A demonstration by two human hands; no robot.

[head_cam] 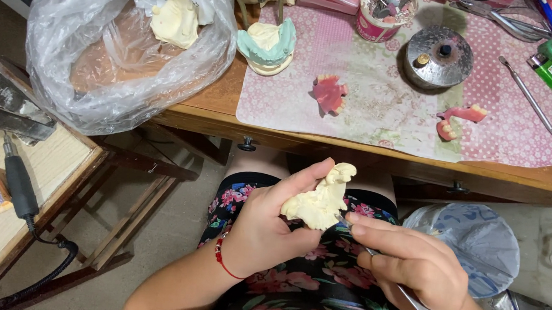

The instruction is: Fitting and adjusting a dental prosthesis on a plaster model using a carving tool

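— Left hand [265,228]: fingers curled shut around a pale yellow plaster dental cast [320,199], thumb pressed along its top edge, held over the lap above the floral dress [293,296], well below the wooden bench [378,161].

— Right hand [410,262]?

— Closed in a pen grip on a slim metal carving tool [384,273], index finger stretched down the shaft, tip touching the lower right edge of the cast. Handle running back past the wrist.

— Risks from here?

— Probably a slip first. Tip pointed toward the left palm, so a skid off hard plaster could likely jab the fingers underneath. Too much pressure might also chip a thin ridge off the cast; looks brittle at the upper lobe.

— Dropping?

— Possible. No support beneath but the lap, and a fall to the floor would likely crack it. Grip seems firm, though only from one side.

— Anything nearby at stake?

— Little. Pink denture pieces [329,93] and [460,118] lying on the pink mat [514,131], well apart from both hands. Green-and-cream mould [268,45] beside the plastic bag [122,56], also out of reach of a slip. Crumbs onto the dress, likely.
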